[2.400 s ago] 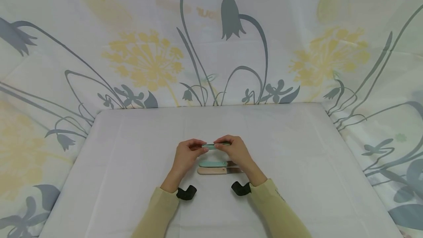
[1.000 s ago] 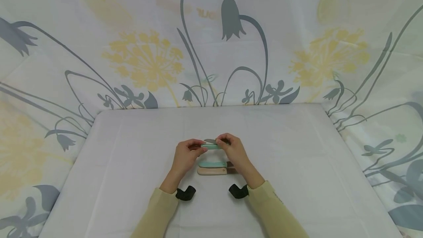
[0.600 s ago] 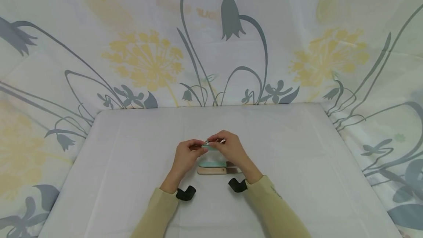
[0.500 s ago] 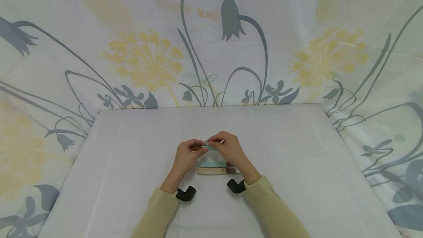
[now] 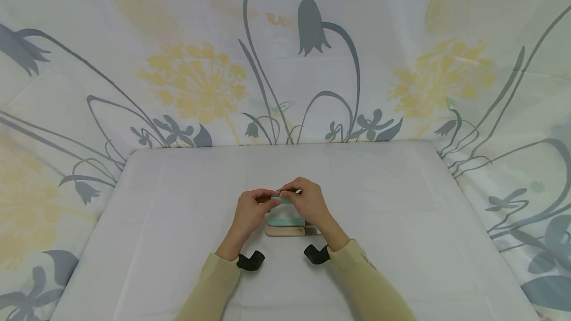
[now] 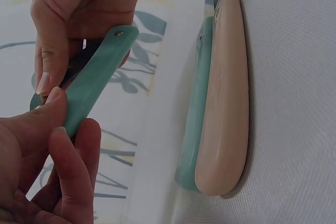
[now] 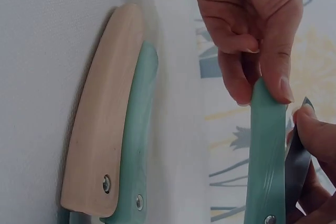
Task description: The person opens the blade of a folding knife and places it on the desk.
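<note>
Between my two hands, above the table, is a folding knife with a mint-green handle (image 6: 97, 80). My left hand (image 5: 249, 209) pinches the handle's end away from the pivot rivet. The fingers of my right hand (image 5: 311, 203) pinch the dark metal blade (image 7: 297, 169) near its tip. In the right wrist view the blade stands at a narrow angle to the handle, partly folded toward it. Below lie a second mint-green folding knife (image 5: 285, 222) and one with a light wooden handle (image 5: 284, 232), side by side; their blades extend to the right, partly behind my right wrist.
A white cloth covers the table (image 5: 178, 241). Floral-patterned curtains (image 5: 196, 83) hang behind it and on both sides. Black wrist cameras (image 5: 251, 261) sit at both sleeve cuffs.
My right hand has moved left along the held knife to the blade's tip side. The blade, which stood out above the handle a second ago, is now mostly hidden by fingers. The left hand stays put.
</note>
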The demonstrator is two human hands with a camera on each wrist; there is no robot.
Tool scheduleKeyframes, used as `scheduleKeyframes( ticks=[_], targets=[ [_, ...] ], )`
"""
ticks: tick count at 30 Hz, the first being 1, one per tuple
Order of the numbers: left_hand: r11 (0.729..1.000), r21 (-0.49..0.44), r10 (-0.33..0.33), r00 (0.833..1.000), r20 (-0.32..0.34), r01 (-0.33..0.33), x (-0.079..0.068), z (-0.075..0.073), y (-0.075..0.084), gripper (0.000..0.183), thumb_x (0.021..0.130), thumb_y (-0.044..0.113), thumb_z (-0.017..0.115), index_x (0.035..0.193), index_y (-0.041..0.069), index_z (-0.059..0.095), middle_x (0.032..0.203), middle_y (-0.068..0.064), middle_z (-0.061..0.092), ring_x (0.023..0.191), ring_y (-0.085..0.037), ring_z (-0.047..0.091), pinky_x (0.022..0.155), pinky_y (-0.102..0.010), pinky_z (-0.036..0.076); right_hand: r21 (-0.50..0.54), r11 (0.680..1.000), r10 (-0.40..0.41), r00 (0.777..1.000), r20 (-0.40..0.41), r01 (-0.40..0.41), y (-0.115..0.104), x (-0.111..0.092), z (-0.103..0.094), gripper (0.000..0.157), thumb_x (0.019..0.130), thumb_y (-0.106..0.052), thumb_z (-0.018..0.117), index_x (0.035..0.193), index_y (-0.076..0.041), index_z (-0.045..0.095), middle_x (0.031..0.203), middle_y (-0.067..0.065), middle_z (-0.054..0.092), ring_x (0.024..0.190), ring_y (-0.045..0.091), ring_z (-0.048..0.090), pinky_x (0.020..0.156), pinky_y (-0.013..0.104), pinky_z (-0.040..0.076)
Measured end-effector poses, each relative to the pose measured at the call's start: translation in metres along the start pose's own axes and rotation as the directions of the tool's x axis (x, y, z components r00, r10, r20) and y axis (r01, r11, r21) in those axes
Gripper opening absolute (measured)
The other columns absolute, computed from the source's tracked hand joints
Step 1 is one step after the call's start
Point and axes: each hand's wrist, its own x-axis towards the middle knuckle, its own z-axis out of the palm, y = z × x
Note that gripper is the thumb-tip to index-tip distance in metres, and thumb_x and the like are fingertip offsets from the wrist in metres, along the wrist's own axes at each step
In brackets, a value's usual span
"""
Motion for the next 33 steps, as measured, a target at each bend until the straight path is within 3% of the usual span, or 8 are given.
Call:
scheduleKeyframes(
  ticks=[7,19,33],
  targets=[
    [1.000,0.009,-0.002,1.000,-0.003,0.002,0.000,-0.002,0.002,0.014,0.086,0.015,0.079,0.098,0.008,0.079,0.082,-0.001,0.071,0.066,-0.017,0.062,0.062,-0.030,0.051,0.032,0.999,0.007,1.000,-0.030,-0.006,0.000,-0.001,-0.001,0.005,0.089,-0.010,0.075,0.094,-0.011,0.077,0.087,-0.003,0.069,0.084,0.015,0.062,0.070,0.029,0.049],
    [1.000,-0.007,-0.011,1.000,-0.026,0.011,0.000,-0.002,0.000,0.016,0.085,0.013,0.080,0.099,0.006,0.079,0.084,-0.002,0.072,0.068,-0.021,0.064,0.063,-0.029,0.052,0.051,0.999,0.007,0.998,-0.062,-0.004,0.005,-0.001,-0.002,0.006,0.092,-0.011,0.073,0.097,-0.008,0.074,0.092,0.000,0.066,0.088,0.018,0.063,0.073,0.032,0.051],
    [0.999,-0.030,-0.016,0.998,-0.058,0.015,-0.002,-0.005,0.001,0.019,0.085,0.012,0.081,0.101,0.003,0.078,0.086,-0.004,0.073,0.067,-0.017,0.063,0.062,-0.026,0.051,0.081,0.993,0.095,0.991,-0.089,-0.088,0.005,0.000,-0.015,0.007,0.095,-0.011,0.069,0.099,-0.006,0.070,0.093,0.002,0.071,0.087,0.018,0.063,0.074,0.033,0.049]
  ],
)
